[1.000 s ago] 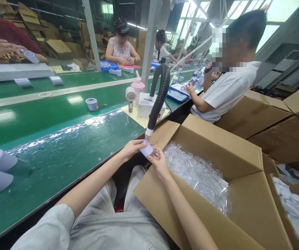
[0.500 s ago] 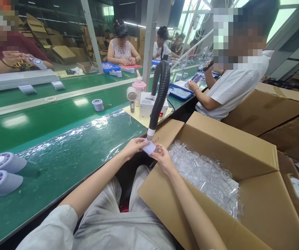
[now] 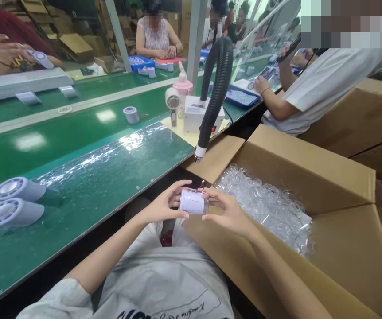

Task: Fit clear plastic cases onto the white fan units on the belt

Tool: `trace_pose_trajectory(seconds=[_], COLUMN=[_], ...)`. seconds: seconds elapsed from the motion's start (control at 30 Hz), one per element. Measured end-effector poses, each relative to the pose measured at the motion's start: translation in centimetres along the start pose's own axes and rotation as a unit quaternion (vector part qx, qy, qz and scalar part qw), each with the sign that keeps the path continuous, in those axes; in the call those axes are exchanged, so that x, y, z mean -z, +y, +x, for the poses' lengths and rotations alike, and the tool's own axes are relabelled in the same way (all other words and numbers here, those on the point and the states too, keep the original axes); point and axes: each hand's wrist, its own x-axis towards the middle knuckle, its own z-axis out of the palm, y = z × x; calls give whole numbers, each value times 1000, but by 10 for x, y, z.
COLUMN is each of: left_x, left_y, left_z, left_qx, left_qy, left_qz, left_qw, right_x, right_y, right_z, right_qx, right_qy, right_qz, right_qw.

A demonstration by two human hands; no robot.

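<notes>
A lavender cylindrical fan housing [image 3: 191, 202] lies sideways between my two hands, above my lap. My left hand [image 3: 167, 204] grips its left end, thumb below and fingers above. A clear plastic piece [image 3: 206, 205] sits at the housing's right end, and my right hand [image 3: 228, 210] holds it there between thumb and fingers. Thin red and dark wires [image 3: 202, 186] stick up from the top of the housing. Beyond my hands hangs the metal-tipped nozzle of a black corrugated hose [image 3: 215, 84], apart from the housing.
An open cardboard box [image 3: 340, 248] on my right holds many clear plastic pieces [image 3: 267, 208]. The hose rises from a white machine [image 3: 194, 116] on the green bench [image 3: 87, 208]. Two lavender housings [image 3: 20, 212] lie at left. A co-worker in a white shirt [image 3: 330, 84] sits at right.
Both hands have drawn the housing down toward me, away from the hose nozzle, and its wires now stand out on top. The view has tilted downward.
</notes>
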Motion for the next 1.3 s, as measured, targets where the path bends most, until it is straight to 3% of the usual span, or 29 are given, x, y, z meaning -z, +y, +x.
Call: trace_pose_trajectory(seconds=[0.13,0.4,0.73,1.03,1.3], left_x=[-12,-21,-20,-18,-18], left_y=[7,16,21,21,20], left_z=[-24,-44,-49,-51,-50], left_qx=[-59,-96,-160,-139,-171], left_qy=[-31,-22,-27,-27,-35], left_qz=[80,144,174,157,177], left_qw=[995,985,971,977,969], right_x=[-4,-11,-17,-23,-33], right_y=[-25,-43,-36,-29,-28], right_z=[-17,-28,-30,-24,-25], right_qx=[33,-41,-136,-198,-274], right_qy=[-61,-73,-83,-93,-99], right_qz=[-80,-35,87,162,237], right_qw=[994,996,983,962,927])
